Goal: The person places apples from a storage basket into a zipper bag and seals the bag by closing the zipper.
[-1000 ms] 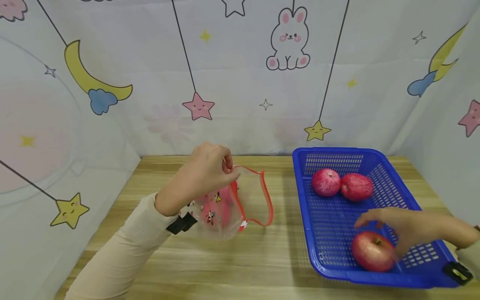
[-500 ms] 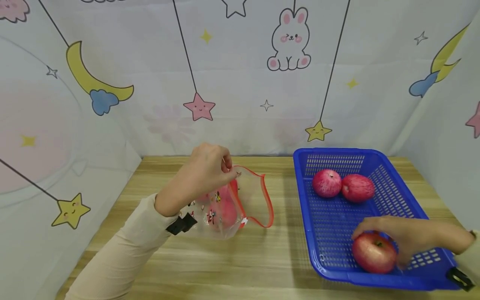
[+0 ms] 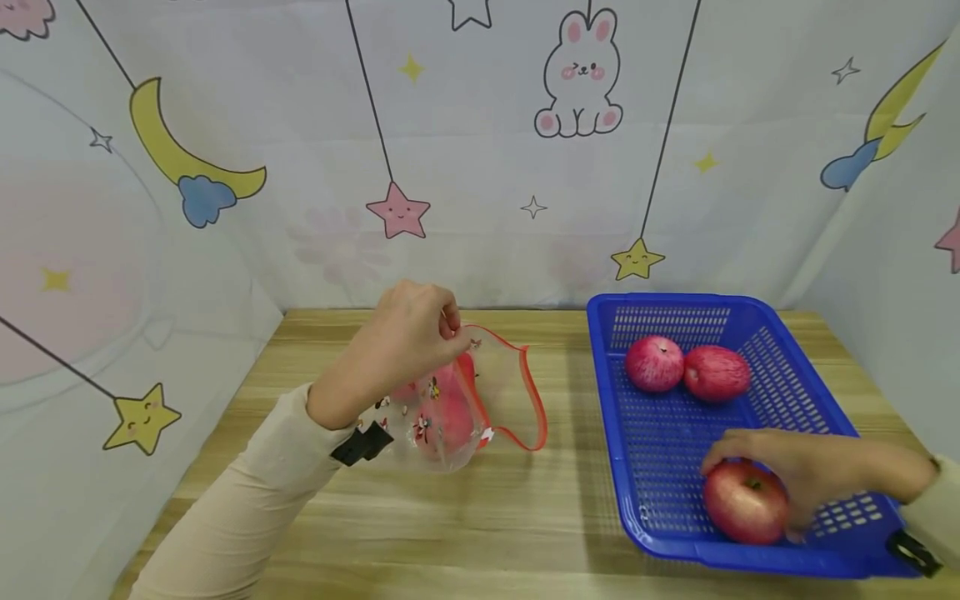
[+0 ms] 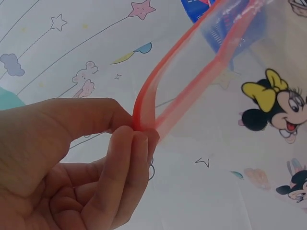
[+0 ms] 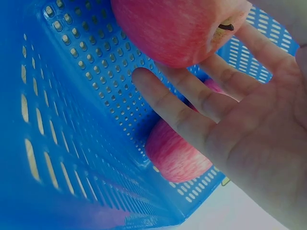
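My left hand pinches the red-edged mouth of a clear zip bag between thumb and fingers. Cartoon mice decorate the bag, and rounded red fruit shows through its side; its mouth gapes toward the right. In the left wrist view the pinched red strip runs up from the fingertips. My right hand is around a large red apple at the near end of a blue basket, fingers on its far side and thumb at its right. The right wrist view shows fingers stretched behind this apple.
Two more red apples, one round and one lying sideways, sit side by side at the basket's far end. The basket has raised perforated walls. A printed white cloth hangs behind the wooden table.
My right hand has come down around the near apple from just above it. My left hand keeps its pinch on the bag, whose fruit shows slightly farther right.
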`<action>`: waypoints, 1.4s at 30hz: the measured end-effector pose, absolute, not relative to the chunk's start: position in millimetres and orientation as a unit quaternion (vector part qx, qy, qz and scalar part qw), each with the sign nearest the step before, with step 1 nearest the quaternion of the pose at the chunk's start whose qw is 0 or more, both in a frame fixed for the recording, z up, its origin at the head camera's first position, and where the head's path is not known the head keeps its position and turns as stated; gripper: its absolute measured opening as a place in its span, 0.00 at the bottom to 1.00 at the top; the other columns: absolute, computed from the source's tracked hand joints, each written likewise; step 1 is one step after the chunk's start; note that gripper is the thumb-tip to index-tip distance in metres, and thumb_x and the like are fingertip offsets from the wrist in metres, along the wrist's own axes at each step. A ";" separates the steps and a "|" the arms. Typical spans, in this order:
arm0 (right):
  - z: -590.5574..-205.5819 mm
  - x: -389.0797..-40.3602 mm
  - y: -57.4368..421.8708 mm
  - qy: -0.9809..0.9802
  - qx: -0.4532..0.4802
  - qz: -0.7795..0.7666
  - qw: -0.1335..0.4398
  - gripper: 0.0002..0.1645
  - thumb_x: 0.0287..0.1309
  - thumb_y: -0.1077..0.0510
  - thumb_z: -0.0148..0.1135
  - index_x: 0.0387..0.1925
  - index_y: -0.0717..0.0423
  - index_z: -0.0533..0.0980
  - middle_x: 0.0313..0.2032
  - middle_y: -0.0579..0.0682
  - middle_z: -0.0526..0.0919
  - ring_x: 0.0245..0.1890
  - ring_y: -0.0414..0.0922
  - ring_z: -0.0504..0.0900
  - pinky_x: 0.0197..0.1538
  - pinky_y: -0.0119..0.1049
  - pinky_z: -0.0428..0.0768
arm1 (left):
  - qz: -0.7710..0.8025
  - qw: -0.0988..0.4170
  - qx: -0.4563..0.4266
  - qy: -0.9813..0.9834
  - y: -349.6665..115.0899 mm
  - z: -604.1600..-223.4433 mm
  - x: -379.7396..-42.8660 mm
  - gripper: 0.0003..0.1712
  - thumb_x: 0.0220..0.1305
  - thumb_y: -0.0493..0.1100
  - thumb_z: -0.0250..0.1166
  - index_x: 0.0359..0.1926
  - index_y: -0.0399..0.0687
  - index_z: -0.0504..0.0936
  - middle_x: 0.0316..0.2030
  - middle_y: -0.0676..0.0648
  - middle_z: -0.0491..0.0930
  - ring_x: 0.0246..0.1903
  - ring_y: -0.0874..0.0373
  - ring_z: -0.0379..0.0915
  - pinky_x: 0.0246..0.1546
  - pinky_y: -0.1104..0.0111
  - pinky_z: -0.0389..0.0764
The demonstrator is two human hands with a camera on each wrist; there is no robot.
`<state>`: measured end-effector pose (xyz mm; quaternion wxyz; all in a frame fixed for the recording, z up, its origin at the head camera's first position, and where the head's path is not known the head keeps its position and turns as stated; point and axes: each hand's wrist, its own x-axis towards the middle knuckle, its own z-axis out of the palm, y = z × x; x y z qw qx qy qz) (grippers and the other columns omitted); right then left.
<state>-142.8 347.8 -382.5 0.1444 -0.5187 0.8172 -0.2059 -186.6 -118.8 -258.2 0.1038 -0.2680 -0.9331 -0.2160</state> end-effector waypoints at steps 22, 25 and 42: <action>-379.9 -149.0 327.7 0.825 -0.482 -0.244 0.164 0.42 0.28 0.59 0.81 0.51 0.47 0.72 0.41 0.36 0.76 0.38 0.33 0.74 0.35 0.30 0.75 | -0.211 0.120 -0.262 -0.934 -117.6 -259.4 -189.1 0.10 0.55 0.38 0.73 0.22 0.41 0.81 0.18 0.52 0.78 0.17 0.60 0.72 0.22 0.68 0.75; -380.7 -148.5 325.4 0.831 -0.481 -0.237 0.148 0.41 0.28 0.57 0.81 0.49 0.45 0.72 0.39 0.34 0.76 0.36 0.32 0.74 0.33 0.29 0.74 | -0.216 0.118 -0.263 -0.933 -118.1 -260.1 -189.2 0.10 0.55 0.37 0.72 0.22 0.40 0.81 0.18 0.52 0.78 0.17 0.60 0.73 0.22 0.68 0.76; -375.3 -147.5 320.0 0.850 -0.461 -0.225 0.121 0.39 0.28 0.54 0.82 0.47 0.46 0.73 0.36 0.33 0.75 0.34 0.31 0.72 0.31 0.29 0.73 | -0.223 0.098 -0.254 -0.936 -118.0 -259.1 -191.3 0.10 0.56 0.39 0.74 0.23 0.41 0.81 0.19 0.51 0.79 0.19 0.60 0.75 0.25 0.68 0.78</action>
